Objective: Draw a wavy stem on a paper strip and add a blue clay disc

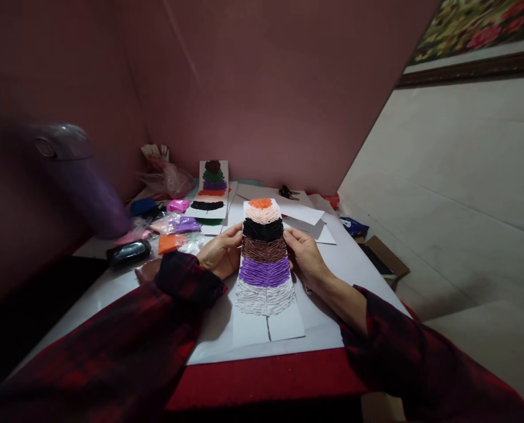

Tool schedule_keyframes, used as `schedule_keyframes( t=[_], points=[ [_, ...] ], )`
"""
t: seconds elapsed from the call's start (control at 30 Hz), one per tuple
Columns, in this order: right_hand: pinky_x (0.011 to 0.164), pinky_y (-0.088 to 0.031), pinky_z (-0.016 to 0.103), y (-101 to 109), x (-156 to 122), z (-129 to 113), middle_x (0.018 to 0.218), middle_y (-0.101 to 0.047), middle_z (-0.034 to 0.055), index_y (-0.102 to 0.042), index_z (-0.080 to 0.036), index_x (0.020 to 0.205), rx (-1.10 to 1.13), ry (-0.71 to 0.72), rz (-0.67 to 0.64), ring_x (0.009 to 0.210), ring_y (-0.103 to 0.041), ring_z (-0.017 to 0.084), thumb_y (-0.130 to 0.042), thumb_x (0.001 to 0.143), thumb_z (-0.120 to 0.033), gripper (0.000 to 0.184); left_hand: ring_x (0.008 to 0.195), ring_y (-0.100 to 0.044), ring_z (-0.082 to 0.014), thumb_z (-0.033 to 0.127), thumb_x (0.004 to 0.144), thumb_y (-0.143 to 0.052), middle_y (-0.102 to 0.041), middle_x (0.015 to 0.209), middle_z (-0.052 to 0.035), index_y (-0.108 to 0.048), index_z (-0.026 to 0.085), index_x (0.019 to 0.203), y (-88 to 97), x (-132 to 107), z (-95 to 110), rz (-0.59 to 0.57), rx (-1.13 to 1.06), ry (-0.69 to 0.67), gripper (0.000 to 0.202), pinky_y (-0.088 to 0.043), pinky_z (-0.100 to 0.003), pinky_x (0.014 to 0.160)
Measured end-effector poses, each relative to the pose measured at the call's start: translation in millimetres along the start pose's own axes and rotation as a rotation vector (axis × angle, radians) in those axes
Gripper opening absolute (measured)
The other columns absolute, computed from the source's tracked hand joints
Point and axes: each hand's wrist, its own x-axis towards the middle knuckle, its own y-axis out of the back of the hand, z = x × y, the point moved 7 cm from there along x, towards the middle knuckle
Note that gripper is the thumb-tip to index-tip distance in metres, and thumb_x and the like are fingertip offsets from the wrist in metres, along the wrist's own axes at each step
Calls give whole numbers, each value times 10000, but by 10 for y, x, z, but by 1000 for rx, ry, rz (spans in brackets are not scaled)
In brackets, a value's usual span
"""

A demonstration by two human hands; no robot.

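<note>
Between my hands is a white card (267, 258) bearing a feather-like or leaf-like shape in raised, textured bands. From the far end the bands run orange, pale pink, black, brown, purple and white, with a dark stem line at the near end. My left hand (222, 252) pinches the card's left edge, thumb on top. My right hand (308, 255) grips the opposite edge beside the black and brown bands. The fingers beneath the card are mostly hidden. Farther back lies a second card (208, 191) with similar bands in other colours.
Packets of coloured clay-like material (174, 241) and a dark glossy case (128, 252) lie to the left. A purple bottle (81, 182) stands behind them. White sheets (306, 217) and keys (287, 192) are at the back right. An open cardboard box (385, 258) sits beyond the table's right edge.
</note>
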Motion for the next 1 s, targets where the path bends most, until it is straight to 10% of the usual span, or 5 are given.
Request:
schedule_keyframes(
  t=[1.0],
  points=[
    [318,-275,185,-13,7,12,535,-471,-73,-574,-197,787,55,-24,-2,363,-372,52,-645,772,-487,299,846,-686,-245,89,791,-633,-722,935,-95,-565,165,1251,33,2,-48,-12,-2,1,471,-528,-387,783]
  ],
)
